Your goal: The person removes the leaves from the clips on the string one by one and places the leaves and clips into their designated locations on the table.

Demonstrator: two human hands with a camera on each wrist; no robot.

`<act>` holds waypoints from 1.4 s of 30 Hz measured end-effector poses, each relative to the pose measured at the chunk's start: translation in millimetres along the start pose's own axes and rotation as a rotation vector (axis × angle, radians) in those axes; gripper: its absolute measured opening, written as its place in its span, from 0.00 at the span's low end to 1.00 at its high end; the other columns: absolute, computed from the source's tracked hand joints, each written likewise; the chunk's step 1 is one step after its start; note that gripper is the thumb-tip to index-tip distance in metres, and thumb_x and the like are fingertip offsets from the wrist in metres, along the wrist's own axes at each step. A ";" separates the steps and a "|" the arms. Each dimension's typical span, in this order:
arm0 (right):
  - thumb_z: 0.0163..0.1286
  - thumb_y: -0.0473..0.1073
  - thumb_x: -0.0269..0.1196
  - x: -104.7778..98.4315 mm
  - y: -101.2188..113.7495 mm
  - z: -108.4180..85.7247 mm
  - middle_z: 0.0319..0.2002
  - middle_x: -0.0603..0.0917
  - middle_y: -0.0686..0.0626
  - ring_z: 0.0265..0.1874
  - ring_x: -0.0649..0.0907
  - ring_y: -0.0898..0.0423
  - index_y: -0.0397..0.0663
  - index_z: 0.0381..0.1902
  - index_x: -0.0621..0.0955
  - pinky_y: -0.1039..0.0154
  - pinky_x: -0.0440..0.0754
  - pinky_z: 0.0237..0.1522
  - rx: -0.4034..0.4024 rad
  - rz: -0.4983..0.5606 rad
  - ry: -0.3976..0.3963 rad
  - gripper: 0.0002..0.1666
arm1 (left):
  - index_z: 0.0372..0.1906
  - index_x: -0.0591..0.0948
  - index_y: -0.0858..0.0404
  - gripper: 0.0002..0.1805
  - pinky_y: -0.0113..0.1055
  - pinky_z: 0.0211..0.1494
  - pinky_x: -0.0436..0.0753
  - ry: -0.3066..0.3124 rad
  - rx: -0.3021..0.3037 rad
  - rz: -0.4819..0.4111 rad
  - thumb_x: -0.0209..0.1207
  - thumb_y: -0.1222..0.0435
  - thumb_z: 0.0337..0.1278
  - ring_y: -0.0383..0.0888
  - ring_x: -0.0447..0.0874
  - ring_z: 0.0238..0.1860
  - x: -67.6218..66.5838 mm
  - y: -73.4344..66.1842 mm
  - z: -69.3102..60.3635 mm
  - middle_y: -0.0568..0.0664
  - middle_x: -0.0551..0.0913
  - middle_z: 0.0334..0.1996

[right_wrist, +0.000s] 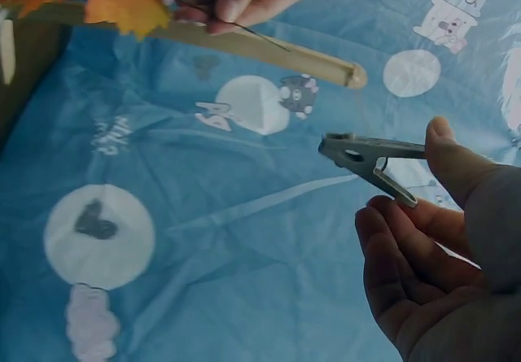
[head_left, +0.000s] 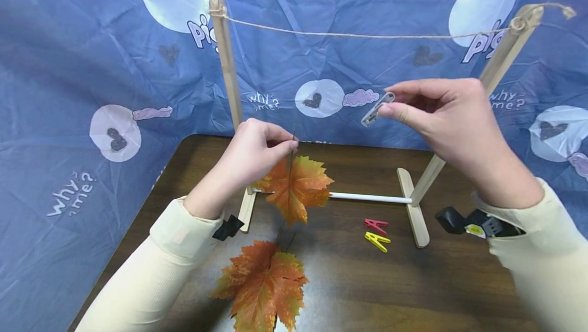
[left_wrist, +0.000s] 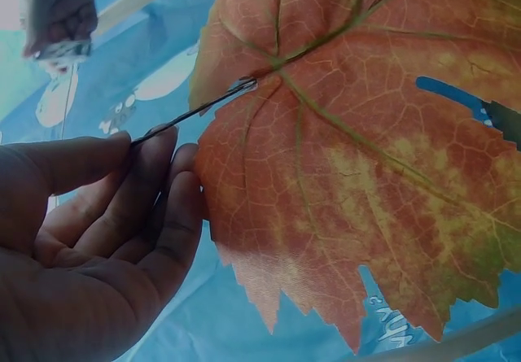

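My left hand [head_left: 262,148] pinches the thin stem of an orange and yellow artificial maple leaf [head_left: 296,189], which hangs below the fingers. In the left wrist view the stem [left_wrist: 195,111] runs from thumb and fingertips to the leaf's base. Further right and higher, my right hand [head_left: 452,112] holds a grey clothespin [head_left: 377,109] between thumb and fingers. The right wrist view shows this clothespin [right_wrist: 370,154] by its handle ends, with its nose pointing away from the hand. Both hands are below a string [head_left: 340,34] tied between two wooden posts.
The left post [head_left: 226,61] and right post [head_left: 500,61] stand on wooden feet joined by a white rod [head_left: 372,197]. A red clothespin [head_left: 376,226] and a yellow clothespin [head_left: 377,241] lie on the brown table [head_left: 349,291]. Another maple leaf [head_left: 266,288] lies near the front. Blue printed cloth [head_left: 151,179] hangs behind.
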State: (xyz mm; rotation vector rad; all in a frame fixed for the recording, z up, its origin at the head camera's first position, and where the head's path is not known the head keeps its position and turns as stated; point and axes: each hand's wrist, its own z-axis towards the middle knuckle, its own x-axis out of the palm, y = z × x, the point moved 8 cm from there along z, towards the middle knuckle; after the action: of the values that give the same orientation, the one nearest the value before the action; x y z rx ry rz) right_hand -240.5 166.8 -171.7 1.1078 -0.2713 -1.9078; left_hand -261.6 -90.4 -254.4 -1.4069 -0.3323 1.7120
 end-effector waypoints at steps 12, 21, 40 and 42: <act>0.54 0.38 0.81 17.7 -34.8 -40.4 0.34 0.89 0.51 0.28 0.85 0.60 0.50 0.46 0.91 0.73 0.80 0.29 0.109 0.042 0.057 0.20 | 0.33 0.91 0.62 0.05 0.36 0.33 0.76 0.050 -0.024 -0.022 0.67 0.69 0.63 0.39 0.78 0.29 6.6 9.5 -17.3 0.44 0.88 0.28; 0.54 0.41 0.81 34.9 -54.3 -63.1 0.31 0.89 0.51 0.27 0.86 0.58 0.44 0.42 0.90 0.71 0.81 0.27 0.160 0.039 0.143 0.18 | 0.33 0.91 0.63 0.05 0.35 0.33 0.78 0.092 -0.007 -0.025 0.67 0.70 0.62 0.38 0.79 0.28 15.1 13.6 -27.0 0.43 0.88 0.27; 0.54 0.35 0.80 62.0 -78.2 -103.2 0.35 0.87 0.57 0.31 0.86 0.58 0.49 0.46 0.89 0.72 0.80 0.34 0.066 0.046 0.160 0.20 | 0.33 0.91 0.64 0.05 0.40 0.44 0.78 0.195 0.000 0.017 0.66 0.72 0.60 0.38 0.79 0.29 32.8 23.9 -43.8 0.41 0.87 0.26; 0.53 0.35 0.80 64.0 -80.2 -105.4 0.35 0.88 0.56 0.30 0.86 0.59 0.48 0.45 0.90 0.71 0.80 0.32 0.067 0.037 0.167 0.20 | 0.33 0.91 0.64 0.05 0.43 0.50 0.76 0.198 0.002 0.027 0.66 0.72 0.60 0.38 0.78 0.28 34.9 24.9 -45.0 0.41 0.87 0.26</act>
State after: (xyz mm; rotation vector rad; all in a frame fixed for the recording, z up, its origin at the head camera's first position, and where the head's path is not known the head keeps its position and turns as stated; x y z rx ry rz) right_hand -218.0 187.7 -315.6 1.2905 -0.2622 -1.7729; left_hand -231.9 -92.7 -308.9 -1.5714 -0.2026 1.5779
